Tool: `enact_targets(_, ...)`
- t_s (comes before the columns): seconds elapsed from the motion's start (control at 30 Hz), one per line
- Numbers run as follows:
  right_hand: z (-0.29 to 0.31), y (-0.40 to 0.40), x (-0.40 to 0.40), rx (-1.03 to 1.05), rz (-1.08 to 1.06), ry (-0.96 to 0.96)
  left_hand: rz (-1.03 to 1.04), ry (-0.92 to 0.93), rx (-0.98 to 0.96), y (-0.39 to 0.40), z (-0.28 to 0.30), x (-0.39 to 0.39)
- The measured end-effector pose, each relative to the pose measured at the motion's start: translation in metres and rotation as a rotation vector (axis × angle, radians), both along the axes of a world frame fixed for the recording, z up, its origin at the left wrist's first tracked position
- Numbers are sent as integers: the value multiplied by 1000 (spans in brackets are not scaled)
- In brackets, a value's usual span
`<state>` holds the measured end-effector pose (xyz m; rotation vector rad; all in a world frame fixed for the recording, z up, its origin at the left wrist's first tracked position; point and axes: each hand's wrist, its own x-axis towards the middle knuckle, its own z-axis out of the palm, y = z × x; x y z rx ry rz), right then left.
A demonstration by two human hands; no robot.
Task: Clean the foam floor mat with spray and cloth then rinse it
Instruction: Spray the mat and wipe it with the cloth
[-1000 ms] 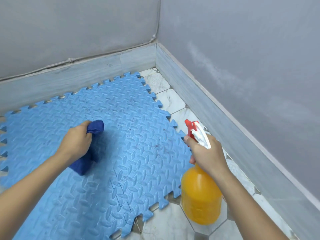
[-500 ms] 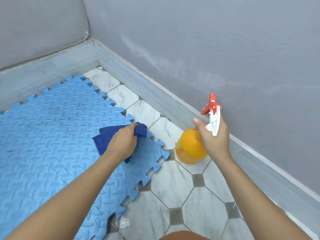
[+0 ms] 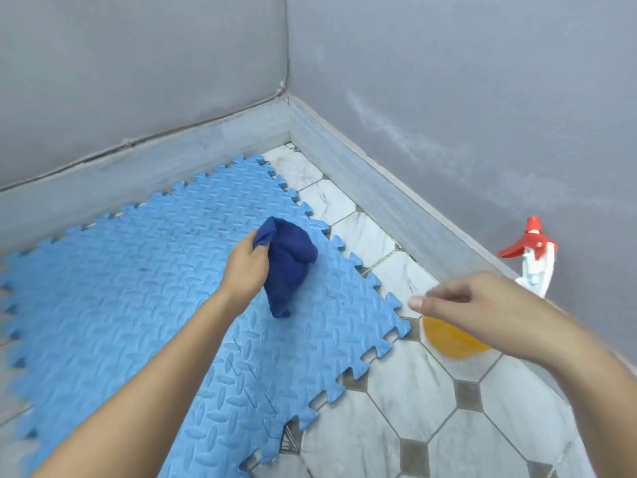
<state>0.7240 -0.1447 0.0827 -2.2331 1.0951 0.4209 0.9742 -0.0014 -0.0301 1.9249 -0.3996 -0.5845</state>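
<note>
Blue interlocking foam floor mat (image 3: 144, 305), embossed with a diamond-plate pattern, lies on the white and grey tiled floor (image 3: 413, 391) in the corner of grey walls (image 3: 465, 81). Above the mat's right part, the left hand (image 3: 246, 267) is closed around a bunched dark blue cloth (image 3: 287, 263), which hangs down toward the mat. Just off the mat's right edge, an orange spray bottle with a red and white trigger head (image 3: 532, 260) stands on the tiles. The right hand (image 3: 482, 310) hovers in front of the bottle, fingers loosely spread, holding nothing.
</note>
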Motion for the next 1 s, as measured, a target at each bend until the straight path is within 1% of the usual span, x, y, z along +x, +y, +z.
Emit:
enact_targets(0.07, -14, 10, 40, -56, 71, -84, 165, 13, -79, 17, 13, 18)
enact_targets(0.13, -37, 17, 78, -112, 150, -198, 281, -19, -109, 37, 23, 36)
enact_targets(0.2, -63, 21, 109, -136, 276, -308, 355, -77, -88, 57, 33, 50)
enact_targets(0.27, -88, 23, 134, -158, 435, -366, 387, -124, -85, 77, 44, 56)
enact_targets(0.37, -118, 34, 170, -198, 600, -383, 432, -246, -70, 108, 60, 55)
enact_targets(0.43, -138, 43, 194, -238, 690, -367, 510, -310, -40, 130, 60, 57)
enact_targets(0.53, -174, 52, 227, -276, 802, -251, 684, -327, -1, 165, 37, 68)
enact_targets(0.57, -185, 54, 236, -275, 820, -220, 697, -329, 49, 173, 21, 70)
enact_targets(0.6, -194, 56, 246, -272, 827, -203, 661, -332, 126, 180, 2, 70)
enact_targets(0.63, -202, 58, 256, -276, 830, -203, 568, -340, 231, 185, -20, 67)
enact_targets(0.73, -220, 64, 284, -334, 841, -254, 113, -326, 634, 187, -84, 45)
enact_targets(0.77, -226, 64, 290, -358, 845, -272, 13, -329, 744, 185, -101, 37)
enact_targets(0.8, -233, 65, 295, -381, 840, -296, -37, -345, 815, 182, -115, 32)
enact_targets(0.87, -248, 66, 298, -423, 814, -351, -5, -376, 851, 180, -131, 37)
enact_targets(0.93, -258, 62, 297, -448, 799, -367, 149, -352, 849, 180, -135, 64)
enact_targets(1.0, -259, 59, 296, -439, 802, -369, 335, -275, 879, 187, -135, 104)
